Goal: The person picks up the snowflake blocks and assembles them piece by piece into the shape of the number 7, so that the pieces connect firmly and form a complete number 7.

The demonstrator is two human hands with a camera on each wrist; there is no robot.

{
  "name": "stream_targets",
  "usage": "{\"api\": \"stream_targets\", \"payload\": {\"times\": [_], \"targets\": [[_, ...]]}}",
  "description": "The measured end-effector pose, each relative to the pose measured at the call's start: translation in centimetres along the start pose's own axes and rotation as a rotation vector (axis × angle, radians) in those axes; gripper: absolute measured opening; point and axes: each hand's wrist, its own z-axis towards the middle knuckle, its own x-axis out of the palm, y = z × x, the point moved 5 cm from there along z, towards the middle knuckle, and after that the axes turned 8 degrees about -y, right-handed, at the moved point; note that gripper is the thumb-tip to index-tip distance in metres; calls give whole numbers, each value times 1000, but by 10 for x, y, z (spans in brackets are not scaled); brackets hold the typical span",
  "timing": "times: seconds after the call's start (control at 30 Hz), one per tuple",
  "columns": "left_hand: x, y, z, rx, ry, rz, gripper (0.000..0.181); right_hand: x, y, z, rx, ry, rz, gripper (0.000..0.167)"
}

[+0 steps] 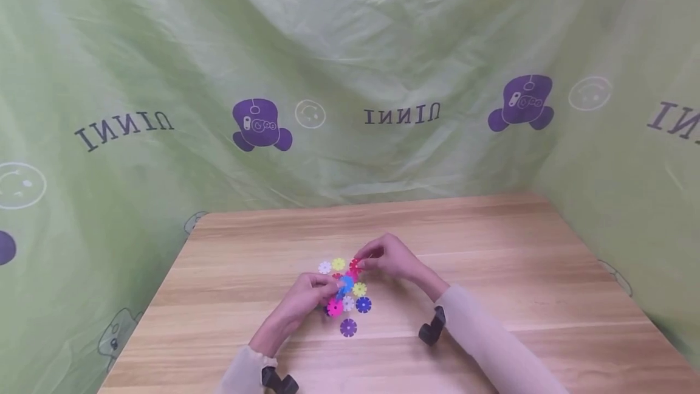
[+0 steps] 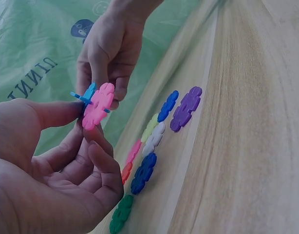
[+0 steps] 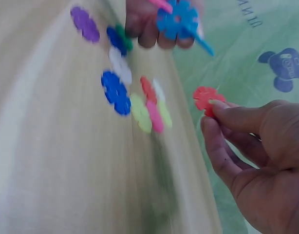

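My left hand pinches a joined piece of snowflake building discs between thumb and fingers. A pink disc and blue discs show in it, slotted into one another at an angle. To the right, my right hand pinches a single red snowflake disc at its edge between thumb and fingertips. The red disc is apart from the joined piece. Both hands are above the loose discs on the table.
Loose discs lie flat on the wooden table, among them a purple one, a dark blue one, a white one and a green one. A green printed curtain hangs behind and at both sides.
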Motion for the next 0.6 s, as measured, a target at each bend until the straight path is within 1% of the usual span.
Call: {"api": "stream_targets", "payload": {"times": [0.17,0.33,0.5,0.6], "targets": [[1,1,3,-13,17,-24,24,0,2,-11,10,4,150,16],[3,2,5,-4,30,-20,25,0,-1,-19,25,17,252,17],[5,4,6,-4,42,-16,27,2,-5,-25,52,49,338,19],[6,4,6,-2,46,-8,27,3,-5,-26,58,62,351,19]]}}
